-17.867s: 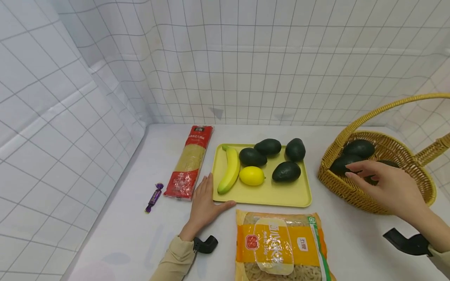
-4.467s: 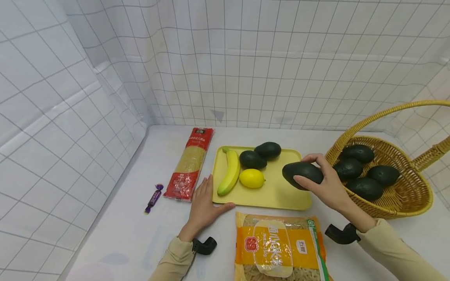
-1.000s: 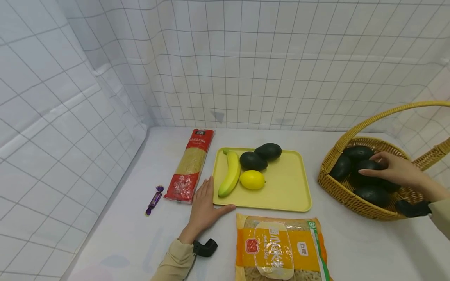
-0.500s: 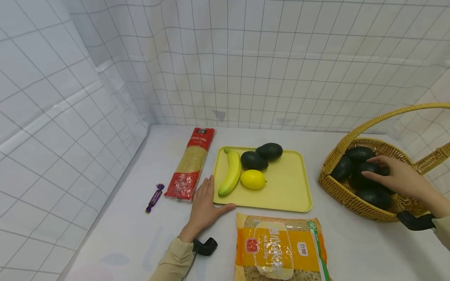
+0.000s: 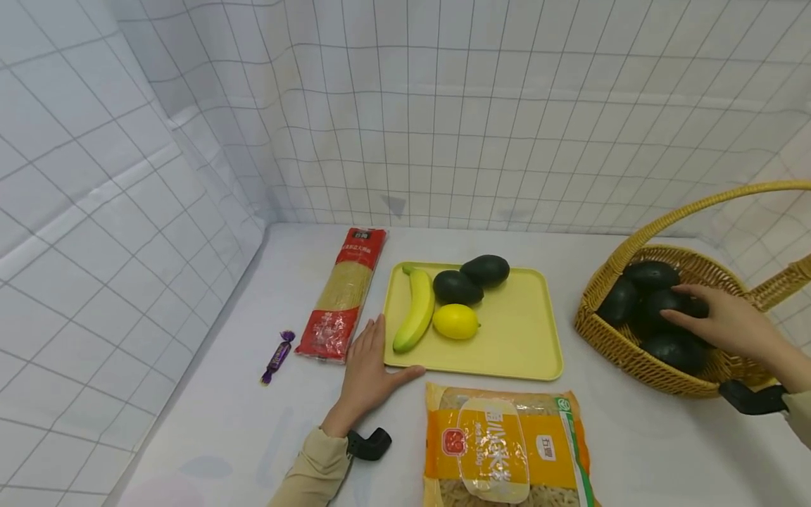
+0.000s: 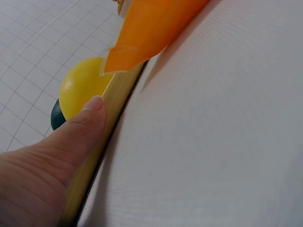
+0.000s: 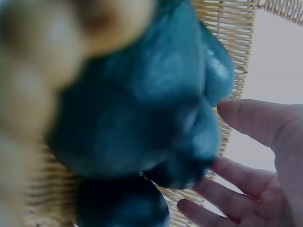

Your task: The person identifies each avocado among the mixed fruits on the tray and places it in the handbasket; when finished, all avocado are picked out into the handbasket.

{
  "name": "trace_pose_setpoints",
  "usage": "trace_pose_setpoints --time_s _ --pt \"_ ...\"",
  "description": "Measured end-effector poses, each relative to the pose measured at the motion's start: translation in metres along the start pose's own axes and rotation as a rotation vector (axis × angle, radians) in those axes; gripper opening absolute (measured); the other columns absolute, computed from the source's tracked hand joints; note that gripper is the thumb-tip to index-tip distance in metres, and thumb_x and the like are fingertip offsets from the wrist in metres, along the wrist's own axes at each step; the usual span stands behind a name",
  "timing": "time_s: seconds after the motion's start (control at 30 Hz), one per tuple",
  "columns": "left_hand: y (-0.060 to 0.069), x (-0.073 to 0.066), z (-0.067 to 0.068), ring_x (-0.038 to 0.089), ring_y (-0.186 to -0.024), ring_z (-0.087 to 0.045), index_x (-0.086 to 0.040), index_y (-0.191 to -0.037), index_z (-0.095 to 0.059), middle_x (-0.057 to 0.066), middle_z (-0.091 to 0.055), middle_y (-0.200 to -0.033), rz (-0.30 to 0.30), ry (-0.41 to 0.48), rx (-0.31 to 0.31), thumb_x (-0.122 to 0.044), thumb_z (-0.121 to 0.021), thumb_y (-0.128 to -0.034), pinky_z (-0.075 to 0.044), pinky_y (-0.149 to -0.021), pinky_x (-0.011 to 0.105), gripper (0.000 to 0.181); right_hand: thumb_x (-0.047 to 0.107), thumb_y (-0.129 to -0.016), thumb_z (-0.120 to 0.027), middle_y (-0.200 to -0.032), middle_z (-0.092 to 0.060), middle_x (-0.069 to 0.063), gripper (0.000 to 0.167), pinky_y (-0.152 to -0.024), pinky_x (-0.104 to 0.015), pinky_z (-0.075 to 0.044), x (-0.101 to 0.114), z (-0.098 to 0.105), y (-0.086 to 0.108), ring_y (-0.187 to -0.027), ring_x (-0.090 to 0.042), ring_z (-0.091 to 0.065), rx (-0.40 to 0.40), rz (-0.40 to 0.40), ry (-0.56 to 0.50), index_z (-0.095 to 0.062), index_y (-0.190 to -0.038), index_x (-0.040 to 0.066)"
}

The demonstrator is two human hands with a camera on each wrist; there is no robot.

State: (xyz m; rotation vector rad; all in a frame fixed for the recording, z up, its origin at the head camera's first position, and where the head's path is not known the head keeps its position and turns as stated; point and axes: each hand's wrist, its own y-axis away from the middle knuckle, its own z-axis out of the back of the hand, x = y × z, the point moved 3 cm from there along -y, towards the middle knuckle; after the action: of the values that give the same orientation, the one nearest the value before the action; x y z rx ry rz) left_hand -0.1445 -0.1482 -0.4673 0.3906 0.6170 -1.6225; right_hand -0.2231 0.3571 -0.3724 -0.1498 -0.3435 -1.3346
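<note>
My left hand (image 5: 370,377) lies flat against the near left corner of the yellow tray (image 5: 507,352), fingers along its left side. In the left wrist view, the thumb (image 6: 75,137) touches the tray's rim. A banana (image 5: 418,310), a lemon (image 5: 456,322) and two dark avocados (image 5: 457,287) lie in the tray. My right hand (image 5: 728,317) reaches into the wicker basket (image 5: 608,348) at the right, beside a dark avocado (image 5: 655,310). In the right wrist view, its fairly straight fingers (image 7: 241,175) are at the avocados' edge, curled round none.
A red-ended pack of noodles (image 5: 342,296) lies left of the tray, with a purple-wrapped candy (image 5: 277,357) farther left. An orange bag of dry food (image 5: 500,443) lies in front of the tray. The basket's tall handle (image 5: 690,201) arches over it.
Two avocados have left the tray's right side since the first frame. The right hand, which held one over the tray, is now in the basket and has drawn back slightly. The left hand stays.
</note>
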Motion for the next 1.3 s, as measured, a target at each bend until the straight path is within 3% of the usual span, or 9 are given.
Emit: trace_pose_setpoints --time_s 0.13,0.3,0.5,0.6,0.77,0.87,1.0,1.13,1.3 --pt "0.000 0.000 -0.001 0.035 -0.140 -0.017 0.003 -0.149 -0.017 0.021 -0.023 -0.152 -0.002 -0.002 0.002 -0.058 -0.074 -0.0719 -0.012 -0.109 0.055 0.114 0.042 -0.095 -0.054 -0.127 -0.031 -0.050 0.071 -0.080 -0.071 -0.035 -0.006 -0.003 0.001 -0.107 -0.066 -0.035 0.060 -0.034 -0.016 -0.038 -0.131 -0.018" --pt "0.000 0.000 -0.001 0.035 -0.140 -0.017 0.003 -0.149 -0.018 0.021 -0.023 -0.152 -0.003 -0.007 0.000 -0.057 -0.074 -0.0720 -0.012 -0.109 0.055 0.113 0.045 -0.096 -0.052 -0.128 -0.032 -0.048 0.071 -0.080 -0.072 -0.034 -0.011 -0.004 0.002 -0.109 -0.066 -0.035 0.079 -0.034 -0.028 -0.039 -0.133 -0.014" --pt "0.000 0.000 -0.001 0.035 -0.140 -0.017 0.004 -0.149 -0.017 0.021 -0.023 -0.152 0.002 -0.003 0.004 -0.058 -0.074 -0.0720 -0.012 -0.109 0.055 0.114 0.041 -0.097 -0.051 -0.129 -0.034 -0.046 0.063 -0.080 -0.074 -0.031 -0.008 0.003 0.008 -0.109 -0.066 -0.033 0.069 -0.022 -0.050 -0.043 -0.132 -0.011" --pt "0.000 0.000 -0.001 0.035 -0.140 -0.017 0.004 -0.149 -0.018 0.021 -0.024 -0.152 0.004 -0.003 0.003 -0.058 -0.074 -0.0718 -0.012 -0.109 0.055 0.114 0.037 -0.097 -0.053 -0.127 -0.040 -0.043 0.058 -0.078 -0.072 -0.034 0.000 0.010 0.014 -0.107 -0.063 -0.038 0.023 -0.016 -0.062 -0.045 -0.131 -0.010" --pt "0.000 0.001 -0.001 0.035 -0.139 -0.017 0.003 -0.149 -0.018 0.021 -0.024 -0.151 0.001 -0.011 -0.002 -0.059 -0.074 -0.0720 -0.013 -0.109 0.056 0.113 0.031 -0.096 -0.058 -0.115 -0.055 -0.034 0.045 -0.068 -0.061 -0.045 0.028 0.023 0.028 -0.094 -0.053 -0.055 -0.108 0.025 -0.089 -0.055 -0.124 -0.004" --pt "0.000 0.002 0.000 0.035 -0.139 -0.017 0.003 -0.149 -0.018 0.021 -0.024 -0.151 -0.001 -0.013 -0.005 -0.059 -0.074 -0.0722 -0.013 -0.109 0.056 0.113 0.028 -0.094 -0.062 -0.108 -0.063 -0.025 0.035 -0.060 -0.045 -0.051 0.051 0.026 0.037 -0.085 -0.033 -0.064 -0.181 0.079 -0.112 -0.062 -0.118 0.003" --pt "0.001 0.002 0.001 0.035 -0.139 -0.017 0.004 -0.149 -0.018 0.022 -0.024 -0.151 0.001 -0.015 -0.007 -0.058 -0.074 -0.0723 -0.013 -0.109 0.056 0.113 0.021 -0.089 -0.069 -0.098 -0.069 -0.006 0.020 -0.055 -0.025 -0.047 0.088 0.022 0.043 -0.078 -0.002 -0.059 -0.282 0.211 -0.130 -0.069 -0.108 0.016" --pt "0.000 0.003 0.001 0.036 -0.139 -0.017 0.004 -0.149 -0.018 0.022 -0.024 -0.151 0.001 -0.012 -0.010 -0.057 -0.074 -0.0721 -0.012 -0.109 0.056 0.113 0.014 -0.086 -0.072 -0.096 -0.068 0.008 0.023 -0.061 -0.017 -0.047 0.124 0.010 0.042 -0.080 0.001 -0.059 -0.328 0.358 -0.180 -0.070 -0.105 0.024" --pt "-0.001 0.004 -0.002 0.035 -0.140 -0.016 0.002 -0.150 -0.017 0.020 -0.022 -0.152 0.005 -0.009 0.007 -0.061 -0.072 -0.0724 -0.012 -0.109 0.055 0.114 0.019 -0.090 -0.068 -0.103 -0.066 0.012 0.020 -0.070 -0.021 -0.049 0.154 -0.005 0.031 -0.091 -0.006 -0.060 -0.255 0.399 -0.288 -0.069 -0.108 0.029"
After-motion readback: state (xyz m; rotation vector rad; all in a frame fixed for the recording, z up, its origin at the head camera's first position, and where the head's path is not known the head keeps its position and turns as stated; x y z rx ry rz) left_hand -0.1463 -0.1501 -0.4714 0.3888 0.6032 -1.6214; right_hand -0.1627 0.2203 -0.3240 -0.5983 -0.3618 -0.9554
